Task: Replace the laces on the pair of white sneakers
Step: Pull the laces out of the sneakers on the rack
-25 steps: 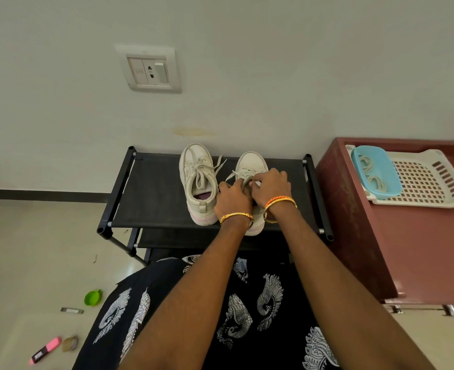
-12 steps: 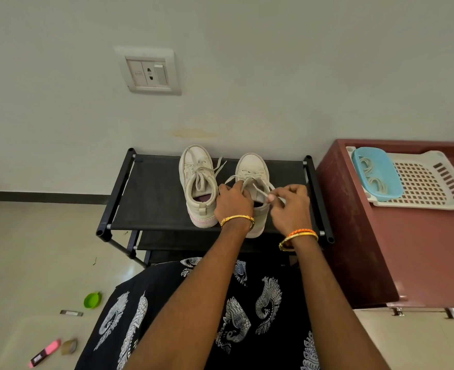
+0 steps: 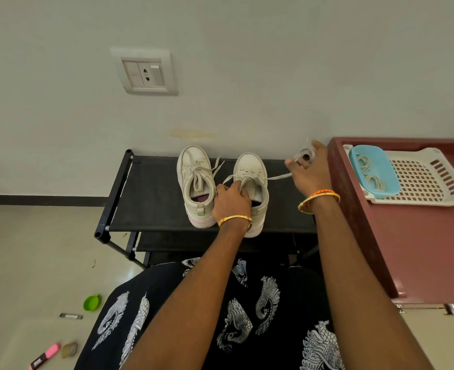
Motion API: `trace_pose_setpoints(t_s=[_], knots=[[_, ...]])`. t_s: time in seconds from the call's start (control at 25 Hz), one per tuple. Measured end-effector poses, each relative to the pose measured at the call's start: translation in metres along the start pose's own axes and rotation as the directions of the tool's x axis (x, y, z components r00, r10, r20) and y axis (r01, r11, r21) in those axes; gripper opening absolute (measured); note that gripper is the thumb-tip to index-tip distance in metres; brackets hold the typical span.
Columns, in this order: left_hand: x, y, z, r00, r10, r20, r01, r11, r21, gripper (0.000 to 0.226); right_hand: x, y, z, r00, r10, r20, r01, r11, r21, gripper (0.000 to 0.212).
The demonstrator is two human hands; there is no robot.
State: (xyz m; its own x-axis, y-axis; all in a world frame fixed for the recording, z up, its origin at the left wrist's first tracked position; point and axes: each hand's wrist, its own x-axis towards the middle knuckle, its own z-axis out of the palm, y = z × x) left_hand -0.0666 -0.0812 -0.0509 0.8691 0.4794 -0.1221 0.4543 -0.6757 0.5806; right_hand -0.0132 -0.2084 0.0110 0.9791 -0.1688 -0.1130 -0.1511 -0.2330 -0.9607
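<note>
Two white sneakers stand side by side on a black rack [image 3: 145, 204], toes toward the wall. The left sneaker [image 3: 195, 182] is laced and untouched. My left hand [image 3: 231, 202] grips the right sneaker [image 3: 251, 172] at its collar and tongue. My right hand [image 3: 308, 172] pinches one end of that shoe's grey lace [image 3: 276, 177] and holds it stretched out to the right, near the rack's far right corner. A blue tub [image 3: 374, 170] holding coiled laces sits to the right.
The blue tub lies in a white perforated tray [image 3: 429, 180] on a maroon cabinet [image 3: 418, 249] right of the rack. A wall socket [image 3: 145, 73] is above. On the floor at left lie a green cap [image 3: 92, 302], a pink marker [image 3: 45, 355] and a tape roll [image 3: 69, 349].
My right hand has pulled the lace end away from the right sneaker, out to the right and farther back. My left hand stays on the shoe.
</note>
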Motion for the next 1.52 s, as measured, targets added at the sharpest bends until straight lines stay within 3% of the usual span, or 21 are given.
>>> trace_pose_setpoints(t_s=[0.08,0.16,0.32,0.48,0.64,0.76,0.88,1.08,1.2,1.36,1.4,1.48,1.52], knots=[[0.0,0.0,0.001,1.0,0.003,-0.003,-0.003,1.0,0.003,0.031,-0.005,0.002,0.01,0.997,-0.073,0.034,0.073,0.997,-0.026,0.073],[0.001,0.002,0.0,1.0,0.009,-0.004,-0.009,1.0,0.009,0.031,-0.014,0.012,0.025,0.993,-0.112,0.043,0.117,0.986,-0.119,0.068],[0.003,0.001,-0.004,0.996,0.084,0.004,-0.084,0.993,0.079,0.03,-0.021,0.036,0.053,0.986,-0.104,0.131,0.162,0.795,-0.585,0.035],[0.004,0.008,-0.008,0.971,0.204,-0.122,-0.202,0.979,0.029,0.029,-0.018,0.048,0.059,0.991,-0.127,-0.036,0.095,0.878,-0.469,0.014],[0.024,0.015,-0.002,0.902,0.432,-0.027,-0.416,0.883,0.219,0.027,-0.024,0.053,0.058,0.985,-0.141,-0.102,0.078,0.88,-0.468,0.019],[0.041,0.022,0.001,0.915,0.398,0.067,-0.397,0.856,0.333,0.028,-0.022,0.056,0.057,0.986,-0.156,-0.056,0.104,0.842,-0.529,0.021],[0.044,0.027,0.004,0.913,0.403,0.067,-0.396,0.832,0.39,0.027,-0.017,0.058,0.057,0.99,-0.125,-0.061,0.074,0.845,-0.529,0.02],[0.04,0.016,0.008,0.915,0.404,-0.004,-0.399,0.905,0.152,0.024,-0.015,0.058,0.058,0.995,-0.09,-0.034,0.059,0.855,-0.514,0.021],[0.042,0.015,0.009,0.941,0.333,-0.065,-0.33,0.943,0.042,0.02,-0.009,0.056,0.055,1.0,0.011,0.01,-0.004,0.841,-0.542,0.024],[0.036,0.023,0.004,0.963,0.221,-0.156,-0.239,0.965,-0.108,0.009,0.0,0.05,0.055,0.992,0.063,0.108,0.017,0.789,-0.615,0.036],[0.037,0.026,0.002,0.979,0.144,-0.145,-0.168,0.971,-0.167,0.009,0.001,0.049,0.055,0.99,0.068,0.122,0.023,0.78,-0.625,0.037],[0.057,0.026,0.003,0.99,-0.141,-0.01,0.131,0.943,-0.307,0.012,0.002,0.046,0.054,0.986,0.092,0.138,0.019,0.766,-0.643,0.037],[0.068,0.025,-0.001,0.941,-0.312,0.129,0.336,0.827,-0.45,0.012,0.002,0.045,0.053,0.984,0.105,0.145,0.015,0.759,-0.651,0.037]])
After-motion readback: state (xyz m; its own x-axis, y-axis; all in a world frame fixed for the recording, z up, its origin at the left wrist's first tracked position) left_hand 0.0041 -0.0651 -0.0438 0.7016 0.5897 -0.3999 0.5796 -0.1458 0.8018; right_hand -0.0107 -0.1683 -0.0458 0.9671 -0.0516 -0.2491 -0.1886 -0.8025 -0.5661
